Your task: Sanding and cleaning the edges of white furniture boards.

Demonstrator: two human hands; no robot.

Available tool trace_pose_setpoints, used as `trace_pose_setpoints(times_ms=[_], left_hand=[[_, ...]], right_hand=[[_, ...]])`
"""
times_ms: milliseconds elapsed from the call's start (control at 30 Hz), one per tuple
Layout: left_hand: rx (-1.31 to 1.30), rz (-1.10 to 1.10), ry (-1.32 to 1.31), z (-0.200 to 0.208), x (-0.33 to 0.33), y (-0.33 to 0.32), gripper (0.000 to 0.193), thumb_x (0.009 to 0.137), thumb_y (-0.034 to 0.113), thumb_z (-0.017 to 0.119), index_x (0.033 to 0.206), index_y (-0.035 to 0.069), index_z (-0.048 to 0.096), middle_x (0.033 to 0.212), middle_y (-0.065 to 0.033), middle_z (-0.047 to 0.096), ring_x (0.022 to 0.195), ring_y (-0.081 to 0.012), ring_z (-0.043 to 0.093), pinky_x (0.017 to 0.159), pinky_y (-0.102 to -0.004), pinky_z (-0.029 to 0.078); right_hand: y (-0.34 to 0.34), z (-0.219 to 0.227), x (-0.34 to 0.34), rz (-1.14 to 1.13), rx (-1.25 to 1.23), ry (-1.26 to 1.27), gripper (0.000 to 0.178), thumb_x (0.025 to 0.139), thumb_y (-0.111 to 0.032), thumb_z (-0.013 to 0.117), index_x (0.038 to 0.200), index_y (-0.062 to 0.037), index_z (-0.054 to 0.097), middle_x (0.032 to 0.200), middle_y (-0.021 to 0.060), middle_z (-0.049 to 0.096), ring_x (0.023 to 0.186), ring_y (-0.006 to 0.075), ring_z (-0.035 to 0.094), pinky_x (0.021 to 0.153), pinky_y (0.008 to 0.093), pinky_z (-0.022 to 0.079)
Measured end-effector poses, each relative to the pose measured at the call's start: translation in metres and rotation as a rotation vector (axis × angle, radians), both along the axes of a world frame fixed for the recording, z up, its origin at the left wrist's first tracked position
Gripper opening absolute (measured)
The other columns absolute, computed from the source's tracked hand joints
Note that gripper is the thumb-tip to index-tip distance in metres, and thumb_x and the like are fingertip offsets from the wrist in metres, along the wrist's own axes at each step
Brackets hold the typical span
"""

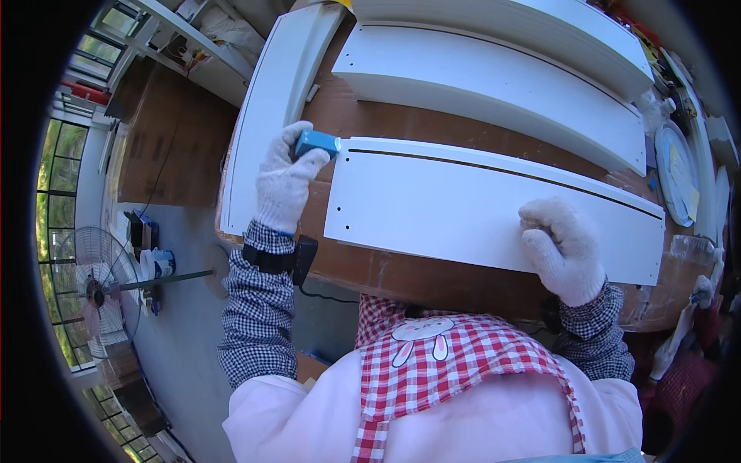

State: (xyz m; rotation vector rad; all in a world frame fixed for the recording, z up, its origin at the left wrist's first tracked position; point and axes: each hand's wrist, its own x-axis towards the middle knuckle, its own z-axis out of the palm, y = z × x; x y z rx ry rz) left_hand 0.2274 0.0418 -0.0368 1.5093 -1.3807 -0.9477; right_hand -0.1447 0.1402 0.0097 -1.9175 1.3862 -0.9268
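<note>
Nearest, a red-and-white checked apron [432,363] with a rabbit motif is worn over pale pink cloth, and the forearms are covered by finely checked sleeves [258,324], presumably to keep clothing clean.

The counter [401,276] is faced with brown, slightly glossy sheeting, by which the smooth white finish is probably guarded from scratches. On it the near white board [463,201] is laid flat, its long side turned to the body so that both ends can be reached. It is cut as a long rectangle, with a narrow dark groove [463,163] run along its far edge and small round holes at its ends.

By the right hand [567,247], in a fuzzy white knitted glove, the board's right half is covered, seemingly to steady it; the fingers are curled, and whether anything is enclosed cannot be told. By the left hand [285,174], gloved alike, a small blue block [318,143] is pinched between thumb and fingers, its end set at the board's far left corner.

Beyond, another grooved board [478,77] is laid roughly parallel, and a long white piece [278,92] is placed crosswise at the left, by which the middle is left accessible.
</note>
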Motion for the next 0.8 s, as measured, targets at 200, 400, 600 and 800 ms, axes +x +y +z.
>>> trace_pose_setpoints(times_ms=[200, 400, 600, 800], left_hand=[[-0.031, 0.006, -0.079, 0.009, -0.007, -0.04, 0.05, 0.091, 0.013, 0.07, 0.136, 0.002, 0.051, 0.127, -0.0147, 0.057, 0.116, -0.0228, 0.058, 0.101, -0.03, 0.049], [0.03, -0.053, -0.089, 0.011, 0.004, -0.017, 0.049, 0.091, 0.012, 0.071, 0.135, 0.003, 0.052, 0.126, -0.0141, 0.058, 0.115, -0.0224, 0.059, 0.1, -0.0306, 0.05], [0.106, -0.029, -0.063, 0.011, 0.012, 0.038, 0.045, 0.089, 0.002, 0.064, 0.133, 0.004, 0.053, 0.119, -0.0084, 0.059, 0.108, -0.0176, 0.059, 0.098, -0.0281, 0.049], [0.158, -0.037, 0.073, 0.012, 0.037, 0.106, 0.051, 0.081, -0.004, 0.062, 0.131, 0.003, 0.053, 0.114, -0.0108, 0.065, 0.104, -0.0184, 0.062, 0.093, -0.031, 0.053]], right_hand=[[-0.002, -0.001, -0.002, 0.029, -0.053, 0.041, 0.018, 0.085, -0.011, 0.068, 0.101, -0.0017, 0.066, 0.081, 0.0126, 0.064, 0.071, 0.0229, 0.063, 0.063, 0.0324, 0.052], [0.0, 0.001, -0.001, 0.028, -0.03, 0.041, 0.019, 0.086, -0.012, 0.067, 0.102, -0.0022, 0.066, 0.082, 0.012, 0.065, 0.07, 0.0221, 0.063, 0.063, 0.0318, 0.052], [-0.001, -0.002, -0.001, 0.029, -0.078, 0.09, 0.019, 0.087, -0.012, 0.067, 0.103, -0.0014, 0.066, 0.084, 0.0125, 0.065, 0.071, 0.0214, 0.064, 0.064, 0.031, 0.053], [0.002, -0.002, 0.0, -0.007, -0.036, 0.099, 0.019, 0.089, -0.012, 0.065, 0.104, -0.0013, 0.066, 0.086, 0.0129, 0.066, 0.075, 0.0222, 0.065, 0.067, 0.0317, 0.054]])
